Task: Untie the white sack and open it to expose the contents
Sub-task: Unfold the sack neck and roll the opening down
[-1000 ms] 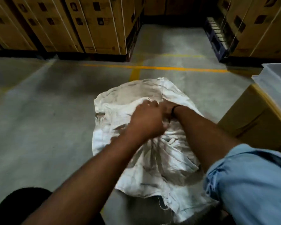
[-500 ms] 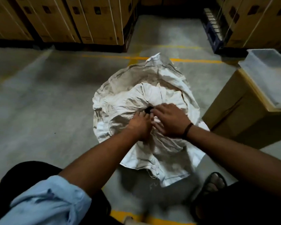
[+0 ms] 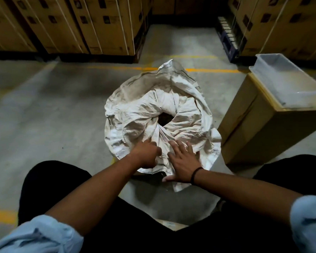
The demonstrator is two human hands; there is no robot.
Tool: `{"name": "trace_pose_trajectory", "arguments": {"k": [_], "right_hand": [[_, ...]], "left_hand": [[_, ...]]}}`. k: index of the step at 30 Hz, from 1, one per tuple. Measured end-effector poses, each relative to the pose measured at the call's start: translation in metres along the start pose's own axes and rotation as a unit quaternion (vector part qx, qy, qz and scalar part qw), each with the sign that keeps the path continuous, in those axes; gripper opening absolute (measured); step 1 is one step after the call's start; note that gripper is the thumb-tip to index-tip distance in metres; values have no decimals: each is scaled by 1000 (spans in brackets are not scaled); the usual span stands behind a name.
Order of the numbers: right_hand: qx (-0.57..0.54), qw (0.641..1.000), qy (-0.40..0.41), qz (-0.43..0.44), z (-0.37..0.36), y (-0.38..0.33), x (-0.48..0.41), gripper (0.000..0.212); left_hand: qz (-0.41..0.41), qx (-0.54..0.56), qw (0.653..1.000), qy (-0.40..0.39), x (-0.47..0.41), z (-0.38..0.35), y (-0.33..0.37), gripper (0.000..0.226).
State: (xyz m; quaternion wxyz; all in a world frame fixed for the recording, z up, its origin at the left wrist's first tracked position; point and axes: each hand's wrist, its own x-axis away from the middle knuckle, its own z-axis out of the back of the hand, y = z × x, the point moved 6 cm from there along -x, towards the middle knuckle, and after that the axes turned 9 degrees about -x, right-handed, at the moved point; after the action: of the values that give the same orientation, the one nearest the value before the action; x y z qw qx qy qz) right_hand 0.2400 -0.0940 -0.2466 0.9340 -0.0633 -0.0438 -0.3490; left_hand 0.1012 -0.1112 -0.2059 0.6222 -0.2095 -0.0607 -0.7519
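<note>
The white sack stands on the concrete floor in front of me, crumpled and dirty. Its mouth shows a small dark opening in the middle, with something dark inside that I cannot make out. My left hand is closed on a fold of the sack's near edge. Just to its right, my right hand lies flat on the near cloth with its fingers spread, a black band on the wrist. No tie is visible.
A tall cardboard box stands right of the sack with a clear plastic tray on top. Stacked cartons line the back, more at the back right. Yellow floor lines run behind the sack.
Both hands have moved from the gathered centre of the sack to its near edge. The mouth has loosened and a dark hole now shows. The view has pulled back and tilted down.
</note>
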Motion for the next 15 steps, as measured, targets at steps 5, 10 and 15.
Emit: {"name": "trace_pose_trajectory", "arguments": {"k": [5, 10, 15], "right_hand": [[72, 995, 48, 39, 3, -4, -8, 20], [-7, 972, 211, 108, 60, 0, -15, 17], [-100, 919, 328, 193, 116, 0, -9, 15]], "left_hand": [[-3, 77, 997, 15, 5, -9, 4, 46], [4, 183, 982, 41, 4, -7, -2, 54], [70, 248, 954, 151, 5, 38, -29, 23]]}}
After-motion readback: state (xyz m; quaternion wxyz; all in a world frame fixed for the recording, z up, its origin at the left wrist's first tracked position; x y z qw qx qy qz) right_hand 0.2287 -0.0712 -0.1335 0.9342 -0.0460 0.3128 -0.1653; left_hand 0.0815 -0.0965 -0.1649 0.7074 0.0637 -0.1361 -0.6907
